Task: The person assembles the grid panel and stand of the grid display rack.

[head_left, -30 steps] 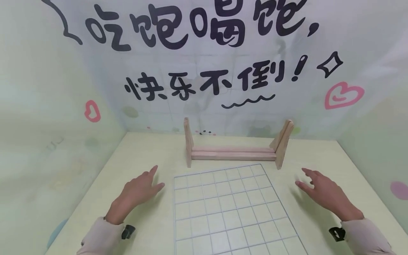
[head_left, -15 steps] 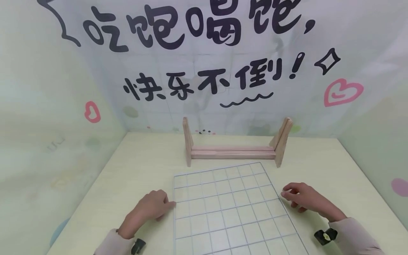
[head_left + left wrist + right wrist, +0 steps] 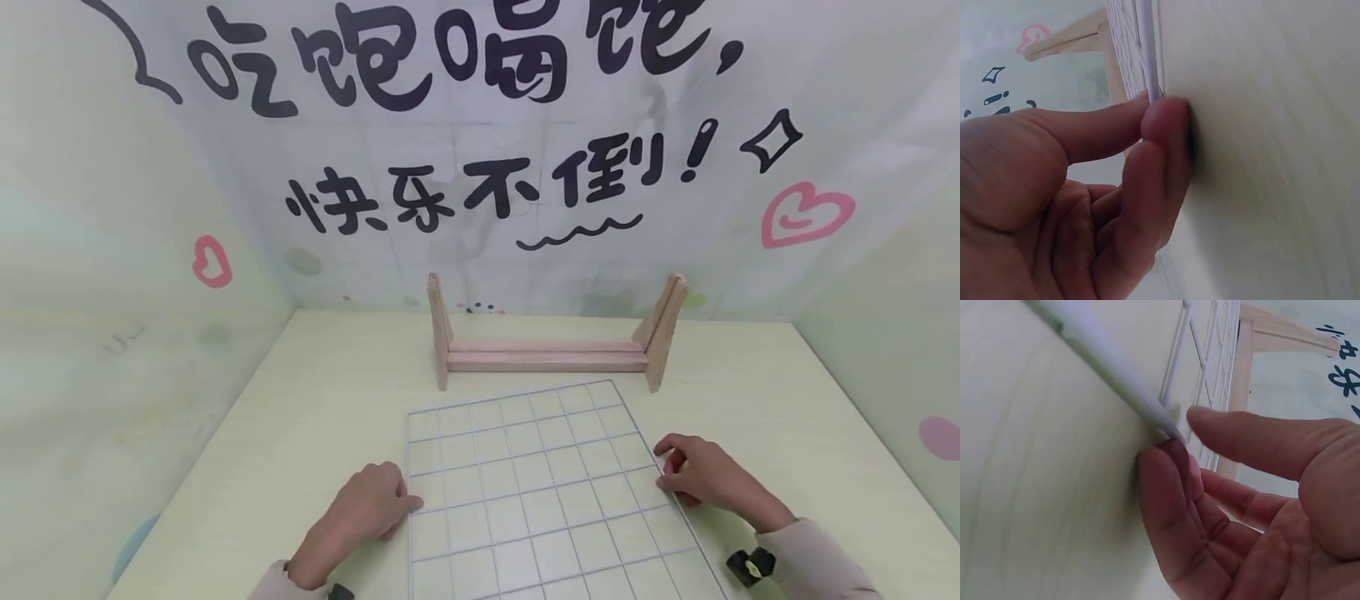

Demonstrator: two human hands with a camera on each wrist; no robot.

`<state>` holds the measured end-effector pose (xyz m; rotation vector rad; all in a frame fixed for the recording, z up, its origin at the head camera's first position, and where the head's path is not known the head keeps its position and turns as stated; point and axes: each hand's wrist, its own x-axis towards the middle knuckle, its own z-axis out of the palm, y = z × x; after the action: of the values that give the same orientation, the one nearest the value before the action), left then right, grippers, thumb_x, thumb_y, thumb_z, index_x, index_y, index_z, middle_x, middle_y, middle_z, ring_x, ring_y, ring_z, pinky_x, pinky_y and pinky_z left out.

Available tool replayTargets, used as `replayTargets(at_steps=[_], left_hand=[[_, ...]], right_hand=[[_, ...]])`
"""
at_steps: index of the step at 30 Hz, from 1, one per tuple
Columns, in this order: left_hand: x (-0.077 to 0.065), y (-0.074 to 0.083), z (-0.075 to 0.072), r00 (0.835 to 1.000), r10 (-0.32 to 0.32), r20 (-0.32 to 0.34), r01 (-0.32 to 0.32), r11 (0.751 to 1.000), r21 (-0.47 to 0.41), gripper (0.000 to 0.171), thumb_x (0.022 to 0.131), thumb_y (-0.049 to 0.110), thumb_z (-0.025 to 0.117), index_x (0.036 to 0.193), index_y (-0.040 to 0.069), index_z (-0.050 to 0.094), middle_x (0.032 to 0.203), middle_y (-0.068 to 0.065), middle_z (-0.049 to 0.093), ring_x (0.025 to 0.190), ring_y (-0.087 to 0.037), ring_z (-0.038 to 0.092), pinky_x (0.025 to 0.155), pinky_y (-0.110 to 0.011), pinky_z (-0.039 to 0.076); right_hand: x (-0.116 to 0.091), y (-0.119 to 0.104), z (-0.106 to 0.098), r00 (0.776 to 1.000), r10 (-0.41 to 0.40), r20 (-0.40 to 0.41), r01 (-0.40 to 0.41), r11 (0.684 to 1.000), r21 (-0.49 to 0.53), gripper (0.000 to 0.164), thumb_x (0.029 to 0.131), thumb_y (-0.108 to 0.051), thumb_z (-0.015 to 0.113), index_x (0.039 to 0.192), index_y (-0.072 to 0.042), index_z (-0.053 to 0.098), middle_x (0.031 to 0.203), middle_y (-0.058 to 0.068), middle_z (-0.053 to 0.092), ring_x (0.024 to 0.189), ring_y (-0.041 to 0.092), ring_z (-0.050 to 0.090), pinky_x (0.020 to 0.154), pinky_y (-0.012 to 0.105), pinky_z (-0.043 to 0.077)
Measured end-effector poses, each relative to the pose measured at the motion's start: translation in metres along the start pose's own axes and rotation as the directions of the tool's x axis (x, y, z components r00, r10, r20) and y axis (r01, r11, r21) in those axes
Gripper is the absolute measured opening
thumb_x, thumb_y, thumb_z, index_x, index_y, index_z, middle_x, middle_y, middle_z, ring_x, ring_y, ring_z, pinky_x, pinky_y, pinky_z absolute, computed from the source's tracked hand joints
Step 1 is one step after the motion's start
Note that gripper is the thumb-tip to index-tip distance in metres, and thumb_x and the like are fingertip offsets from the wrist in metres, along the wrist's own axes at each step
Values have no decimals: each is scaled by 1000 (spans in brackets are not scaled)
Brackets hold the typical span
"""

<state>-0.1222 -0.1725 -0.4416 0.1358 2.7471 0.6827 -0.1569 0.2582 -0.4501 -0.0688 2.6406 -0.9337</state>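
Observation:
A white wire grid panel (image 3: pixel 525 500) lies flat on the table in the head view, its near end cut off by the frame. At its left edge my left hand (image 3: pixel 367 504) pinches the rim wire, thumb on top and fingertips beneath, as the left wrist view shows of the edge wire (image 3: pixel 1145 44). Across from it, my right hand (image 3: pixel 708 475) has its fingers curled under the right rim wire (image 3: pixel 1116 369), with the thumb (image 3: pixel 1241 434) over the panel. Whether that thumb presses the wire I cannot tell.
Behind the panel stands a wooden rack (image 3: pixel 547 360) with two upright ends and a low crosspiece. A printed cloth backdrop (image 3: pixel 480 208) rises at the table's (image 3: pixel 330 367) back, and cloth sides flank it left and right.
Both hands have come down and inward from beside the panel to its left and right edges. Their spread fingers have curled in at the rim wires. The panel and rack stay in place.

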Motion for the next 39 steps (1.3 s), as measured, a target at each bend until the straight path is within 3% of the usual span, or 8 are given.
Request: replayTargets(at_steps=[9, 14, 18, 21, 24, 29, 33, 39], left_hand=[[3, 3, 2, 1000, 0, 0, 0, 998, -57, 28, 83, 17, 54, 56, 10, 52, 39, 5, 45, 35, -7, 33, 36, -17, 23], [4, 7, 3, 999, 32, 27, -26, 980, -197, 13, 88, 12, 43, 90, -1, 46, 51, -2, 53, 39, -12, 49, 35, -22, 36], [5, 9, 4, 990, 127, 57, -106, 953, -285, 40, 95, 9, 30, 121, -19, 20, 57, -2, 56, 39, -17, 54, 38, -26, 43], [8, 12, 3, 987, 155, 49, -131, 935, -329, 43, 98, 9, 26, 127, -17, 9, 68, -3, 58, 42, -17, 56, 40, -27, 42], [11, 16, 1, 988, 151, 22, -132, 919, -371, 37, 98, 10, 26, 127, -9, 15, 84, -7, 59, 46, -16, 58, 42, -27, 39], [9, 22, -8, 984, 178, 16, -149, 866, -477, 48, 98, 9, 27, 137, -4, 4, 108, -15, 57, 55, -18, 62, 52, -27, 46], [6, 25, -15, 984, 179, -13, -159, 840, -519, 49, 98, 9, 27, 140, 1, 3, 112, -15, 56, 56, -21, 63, 60, -28, 49], [8, 32, -20, 985, 149, -90, -174, 835, -522, 49, 98, 9, 30, 143, 7, 10, 109, -11, 59, 54, -19, 62, 58, -26, 50]], right_hand=[[0, 1, 3, 999, -29, -36, 25, 996, -90, 34, 72, -3, 64, 104, -6, 52, 71, 2, 51, 52, 15, 49, 46, 27, 42], [-3, 6, 1, 998, -54, -34, 54, 998, 16, 38, 72, -2, 62, 107, -3, 49, 75, 5, 50, 49, 16, 50, 42, 28, 44], [-3, 10, -4, 995, -94, -36, 97, 991, 91, 40, 76, 0, 59, 113, 0, 45, 79, 7, 50, 50, 17, 52, 41, 28, 47], [-3, 13, -8, 992, -120, -44, 124, 989, 87, 39, 80, -1, 58, 117, 3, 44, 80, 8, 51, 54, 17, 53, 42, 27, 48], [-3, 14, -13, 990, -131, -49, 135, 987, 83, 40, 84, -3, 57, 121, 4, 44, 83, 9, 53, 61, 16, 54, 46, 25, 49], [-7, 12, -27, 978, -191, -83, 198, 976, 88, 45, 87, -8, 58, 126, 5, 41, 86, 10, 53, 66, 16, 55, 51, 26, 50], [-11, 10, -35, 968, -236, -81, 247, 953, 176, 49, 89, -13, 56, 131, 2, 36, 91, 14, 53, 69, 20, 59, 55, 29, 52], [-14, 10, -40, 955, -278, -100, 294, 927, 233, 57, 89, -17, 56, 138, -4, 30, 90, 18, 59, 69, 25, 61, 60, 28, 52]])
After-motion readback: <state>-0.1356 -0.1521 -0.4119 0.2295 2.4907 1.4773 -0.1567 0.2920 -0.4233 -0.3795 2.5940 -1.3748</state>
